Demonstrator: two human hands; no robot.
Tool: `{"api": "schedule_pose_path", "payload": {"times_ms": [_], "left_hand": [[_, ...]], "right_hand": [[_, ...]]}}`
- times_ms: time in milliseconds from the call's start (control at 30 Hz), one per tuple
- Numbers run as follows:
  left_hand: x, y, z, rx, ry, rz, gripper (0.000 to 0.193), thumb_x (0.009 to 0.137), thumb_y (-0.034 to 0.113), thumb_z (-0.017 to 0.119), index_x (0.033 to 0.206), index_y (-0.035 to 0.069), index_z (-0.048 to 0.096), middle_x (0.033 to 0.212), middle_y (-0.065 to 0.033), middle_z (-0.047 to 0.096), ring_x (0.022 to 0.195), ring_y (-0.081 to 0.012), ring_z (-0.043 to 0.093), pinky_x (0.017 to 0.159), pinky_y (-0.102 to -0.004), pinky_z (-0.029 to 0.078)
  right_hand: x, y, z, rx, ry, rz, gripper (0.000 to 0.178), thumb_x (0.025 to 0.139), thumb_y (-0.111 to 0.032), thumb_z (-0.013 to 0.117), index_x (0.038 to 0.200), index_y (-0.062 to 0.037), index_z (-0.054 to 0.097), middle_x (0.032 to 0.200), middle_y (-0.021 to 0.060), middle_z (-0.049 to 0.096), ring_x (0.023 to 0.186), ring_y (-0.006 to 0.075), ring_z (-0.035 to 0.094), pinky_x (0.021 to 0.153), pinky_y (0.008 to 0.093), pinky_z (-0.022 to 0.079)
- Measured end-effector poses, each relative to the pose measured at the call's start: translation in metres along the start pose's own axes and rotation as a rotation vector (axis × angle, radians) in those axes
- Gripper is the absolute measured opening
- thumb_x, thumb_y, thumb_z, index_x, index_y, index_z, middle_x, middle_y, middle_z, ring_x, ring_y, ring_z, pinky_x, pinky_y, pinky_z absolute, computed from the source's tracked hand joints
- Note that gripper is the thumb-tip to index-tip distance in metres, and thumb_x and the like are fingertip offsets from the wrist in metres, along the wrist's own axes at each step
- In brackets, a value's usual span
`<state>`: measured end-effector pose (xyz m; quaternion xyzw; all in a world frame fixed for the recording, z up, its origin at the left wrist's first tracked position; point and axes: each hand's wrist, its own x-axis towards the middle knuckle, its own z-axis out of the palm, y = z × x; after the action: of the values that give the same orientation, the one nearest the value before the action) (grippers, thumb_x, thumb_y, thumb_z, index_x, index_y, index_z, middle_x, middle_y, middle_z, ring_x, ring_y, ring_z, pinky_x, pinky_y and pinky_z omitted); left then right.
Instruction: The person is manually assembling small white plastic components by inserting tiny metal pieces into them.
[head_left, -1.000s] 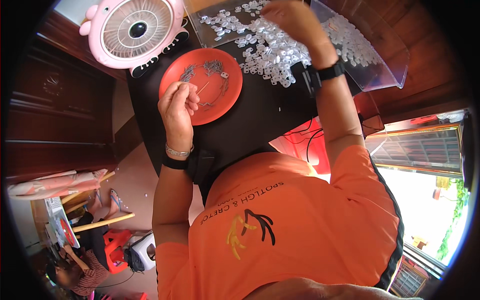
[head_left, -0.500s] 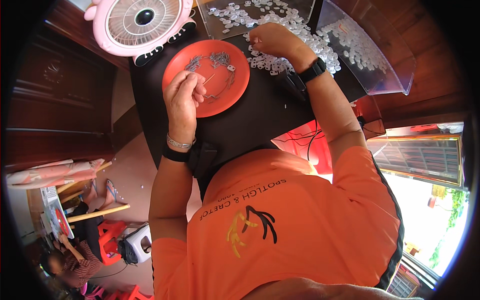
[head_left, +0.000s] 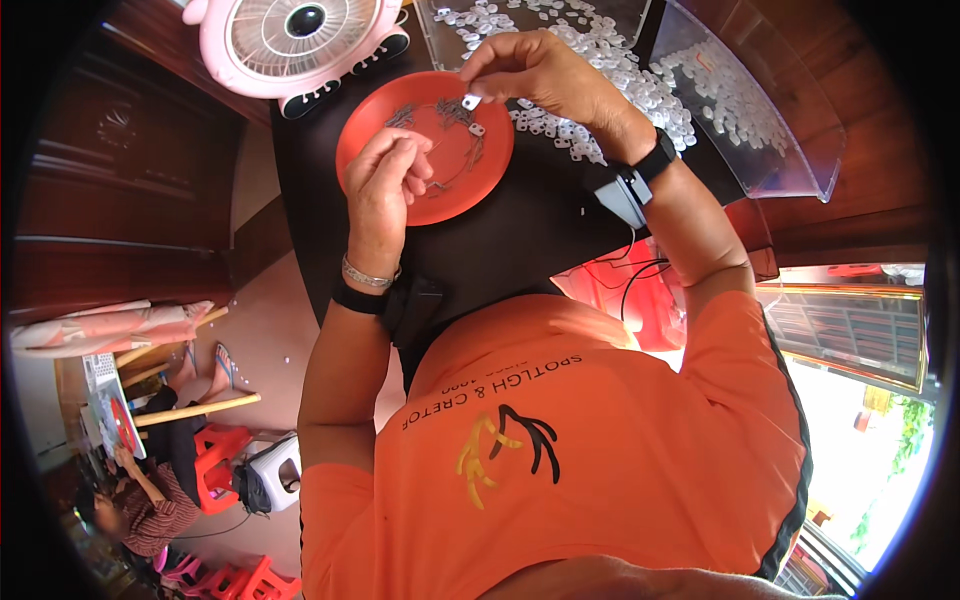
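Note:
Between thumb and fingertips, my right hand [head_left: 545, 80] pinches a small white plastic piece with a dark hole [head_left: 470, 102], over the far right part of a round orange-red plate [head_left: 360, 120]. My left hand [head_left: 385, 180] is closed in a pinch above the plate's near left side. A thin pale stick shows in its fingers in the earlier frame; now it is hardly visible. On the plate lie small grey metal pins [head_left: 455, 110] in loose clusters. Another white plastic piece [head_left: 477, 129] rests among them.
White plastic pieces [head_left: 620, 75] are heaped right of the plate. More fill a clear bin [head_left: 790, 150] at far right. A pink fan [head_left: 300, 45] stands behind the plate. Cables [head_left: 630, 275] hang at the dark table's near right edge. A person [head_left: 160, 510] sits at lower left.
My right hand has come left from the heap to the plate's far edge, with a white plastic piece now showing in its fingers. My left hand stays over the plate.

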<state>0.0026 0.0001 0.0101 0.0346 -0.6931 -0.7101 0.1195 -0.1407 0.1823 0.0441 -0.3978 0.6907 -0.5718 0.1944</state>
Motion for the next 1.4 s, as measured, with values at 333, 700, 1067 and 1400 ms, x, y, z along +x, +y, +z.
{"api": "schedule_pose_path", "payload": {"times_ms": [333, 700, 1067, 1400], "left_hand": [[0.004, -0.002, -0.008, -0.423, -0.197, -0.223, 0.032, 0.094, 0.027, 0.041, 0.095, 0.0, 0.057, 0.071, -0.0059, 0.055, 0.058, -0.0132, 0.05, 0.052, -0.0229, 0.035], [0.007, -0.004, -0.009, -0.642, -0.126, -0.22, 0.018, 0.09, 0.02, 0.048, 0.087, 0.003, 0.054, 0.068, -0.0028, 0.05, 0.058, -0.0112, 0.048, 0.048, -0.0228, 0.034], [0.011, -0.004, -0.018, -0.392, 0.125, -0.01, 0.013, 0.088, 0.016, 0.051, 0.082, 0.005, 0.053, 0.063, -0.0028, 0.052, 0.053, -0.0106, 0.048, 0.047, -0.0211, 0.033], [0.01, -0.004, -0.016, -0.346, 0.12, -0.013, 0.013, 0.087, 0.017, 0.051, 0.082, 0.005, 0.053, 0.062, -0.0022, 0.053, 0.053, -0.0094, 0.048, 0.047, -0.0209, 0.033]], "right_hand": [[0.012, -0.003, 0.053, 0.105, -0.049, -0.15, 0.01, 0.085, -0.006, 0.063, 0.094, -0.001, 0.065, 0.076, 0.0022, 0.065, 0.073, 0.0089, 0.062, 0.072, 0.0231, 0.051], [0.009, 0.006, 0.065, -0.245, 0.026, -0.334, 0.018, 0.084, -0.007, 0.066, 0.101, -0.0024, 0.067, 0.093, 0.0066, 0.065, 0.088, 0.0154, 0.062, 0.078, 0.0271, 0.05], [-0.002, 0.015, 0.06, -0.484, -0.158, -0.177, 0.015, 0.078, -0.015, 0.068, 0.09, -0.0062, 0.067, 0.084, 0.0078, 0.061, 0.079, 0.0222, 0.061, 0.07, 0.0321, 0.048], [-0.008, 0.026, 0.08, -1.007, -0.181, -0.226, 0.015, 0.077, -0.018, 0.062, 0.087, -0.0066, 0.064, 0.082, 0.0123, 0.064, 0.081, 0.0316, 0.063, 0.07, 0.0423, 0.049]]}}
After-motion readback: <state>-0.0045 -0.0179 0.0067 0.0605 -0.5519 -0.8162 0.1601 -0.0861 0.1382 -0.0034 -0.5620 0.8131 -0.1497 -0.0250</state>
